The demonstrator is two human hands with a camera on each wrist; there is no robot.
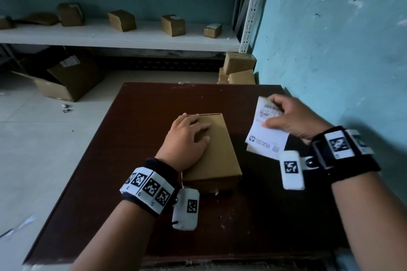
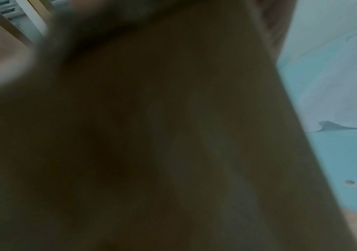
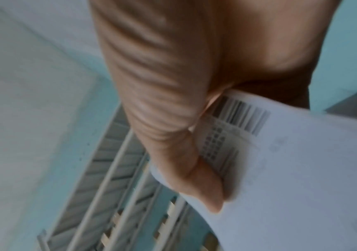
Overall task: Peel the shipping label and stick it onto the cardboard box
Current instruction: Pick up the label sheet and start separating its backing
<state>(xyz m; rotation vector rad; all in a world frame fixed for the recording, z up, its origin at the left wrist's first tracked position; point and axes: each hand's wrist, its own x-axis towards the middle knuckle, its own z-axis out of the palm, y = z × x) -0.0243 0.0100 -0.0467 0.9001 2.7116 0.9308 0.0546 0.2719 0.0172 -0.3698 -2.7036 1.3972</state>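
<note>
Head view: a cardboard box [image 1: 217, 154] lay flat on the dark table [image 1: 132, 138].
Left hand [image 1: 184, 141]: rested on the box top, fingers [image 1: 199, 126] straight and slightly spread.
Right hand [image 1: 293, 116]: held the shipping label [image 1: 264, 136] above the table, just right of the box, thumb and fingers pinched on the sheet.
Right wrist view: the thumb [image 3: 194, 178] pressed the label's printed face beside its barcode.
Left wrist view: blurred and dark.

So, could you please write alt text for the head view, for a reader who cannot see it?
A person's left hand rests flat on a closed cardboard box on a dark brown table, while the right hand holds a white shipping label beside it. Shelves with more boxes stand behind.
</note>
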